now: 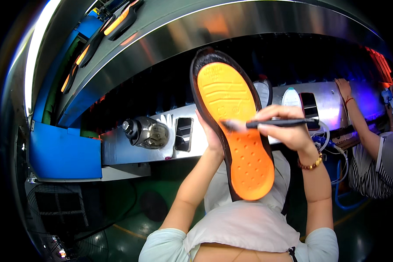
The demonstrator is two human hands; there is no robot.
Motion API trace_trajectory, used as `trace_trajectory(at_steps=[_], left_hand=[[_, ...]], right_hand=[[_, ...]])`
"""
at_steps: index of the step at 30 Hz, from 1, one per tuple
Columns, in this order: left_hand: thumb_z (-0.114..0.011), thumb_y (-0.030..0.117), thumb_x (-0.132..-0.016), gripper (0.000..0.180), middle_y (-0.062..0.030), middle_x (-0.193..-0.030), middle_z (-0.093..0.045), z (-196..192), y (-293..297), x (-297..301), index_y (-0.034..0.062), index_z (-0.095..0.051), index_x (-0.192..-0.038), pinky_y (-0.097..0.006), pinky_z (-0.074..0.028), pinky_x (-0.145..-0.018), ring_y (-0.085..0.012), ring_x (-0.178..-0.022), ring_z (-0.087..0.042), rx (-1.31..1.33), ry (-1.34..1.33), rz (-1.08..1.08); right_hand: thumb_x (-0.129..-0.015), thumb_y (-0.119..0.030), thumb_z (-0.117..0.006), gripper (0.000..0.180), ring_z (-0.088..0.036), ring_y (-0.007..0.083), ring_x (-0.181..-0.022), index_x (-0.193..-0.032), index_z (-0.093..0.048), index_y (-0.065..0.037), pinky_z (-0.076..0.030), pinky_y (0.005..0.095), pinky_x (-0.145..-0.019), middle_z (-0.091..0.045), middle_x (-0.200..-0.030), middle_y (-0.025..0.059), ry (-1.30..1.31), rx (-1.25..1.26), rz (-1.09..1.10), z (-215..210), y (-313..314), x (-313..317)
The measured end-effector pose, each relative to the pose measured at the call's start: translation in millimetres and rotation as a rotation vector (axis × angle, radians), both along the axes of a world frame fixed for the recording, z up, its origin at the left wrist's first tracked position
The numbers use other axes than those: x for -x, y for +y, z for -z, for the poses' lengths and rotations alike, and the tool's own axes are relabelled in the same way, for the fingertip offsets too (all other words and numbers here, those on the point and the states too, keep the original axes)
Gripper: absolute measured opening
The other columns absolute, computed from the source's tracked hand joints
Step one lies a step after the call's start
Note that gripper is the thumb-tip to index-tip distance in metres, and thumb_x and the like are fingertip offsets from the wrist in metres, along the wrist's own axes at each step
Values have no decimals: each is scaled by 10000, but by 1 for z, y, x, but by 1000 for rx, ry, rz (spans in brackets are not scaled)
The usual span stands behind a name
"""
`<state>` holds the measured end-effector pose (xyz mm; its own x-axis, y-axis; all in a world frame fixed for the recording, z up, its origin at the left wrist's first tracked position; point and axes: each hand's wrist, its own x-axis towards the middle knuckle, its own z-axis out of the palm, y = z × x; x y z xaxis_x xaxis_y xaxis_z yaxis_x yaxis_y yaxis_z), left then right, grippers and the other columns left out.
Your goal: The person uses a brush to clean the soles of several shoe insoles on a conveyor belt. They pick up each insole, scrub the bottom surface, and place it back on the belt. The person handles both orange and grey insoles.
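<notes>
A large shoe sole (225, 89) with an orange inner face and a black rim is held up in front of me, toe end away. Around its left edge my left hand (211, 136) is closed, its fingers partly hidden behind the sole. My right hand (289, 131) grips a black-handled brush (275, 123) between thumb and fingers. The blurred bristles touch the orange face near its middle. From the handle's far end a pale tube (326, 131) runs down to the right.
A steel bench (118, 146) bears a dark bottle (148, 133), white gloves (167, 126) and light shoe parts (291, 97). Orange-and-black soles (118, 22) lie on the conveyor (161, 22) above. At the right, another person's arm (362, 118) rests on the bench. A fan (67, 218) stands lower left.
</notes>
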<state>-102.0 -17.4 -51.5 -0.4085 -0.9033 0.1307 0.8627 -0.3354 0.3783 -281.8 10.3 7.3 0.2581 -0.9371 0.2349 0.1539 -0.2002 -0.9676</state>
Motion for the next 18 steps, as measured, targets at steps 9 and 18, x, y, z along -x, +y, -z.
trace_trajectory(at_steps=[9,18], left_hand=[[-309,757,-696,918,-189,-1320,-302,-9,-25,-5,105,-218,-1334,-496,-288,-968,-372,-1160,-356,123,-48,-218],[-393,762,-659,991,-252,-1338,-222,-32,-41,-7,96,-156,-1354,-511,-244,-990,-420,-1189,-301,318,35,-210]], right_hand=[[-668,41,-651,191,-601,192,-836,-855,-635,8,-471,274,-760,-635,-848,122,-12,181,0,1,15,2],[-628,8,-683,200,-558,178,-850,-815,-656,-54,-428,291,-778,-650,-833,60,153,213,23,-11,26,10]])
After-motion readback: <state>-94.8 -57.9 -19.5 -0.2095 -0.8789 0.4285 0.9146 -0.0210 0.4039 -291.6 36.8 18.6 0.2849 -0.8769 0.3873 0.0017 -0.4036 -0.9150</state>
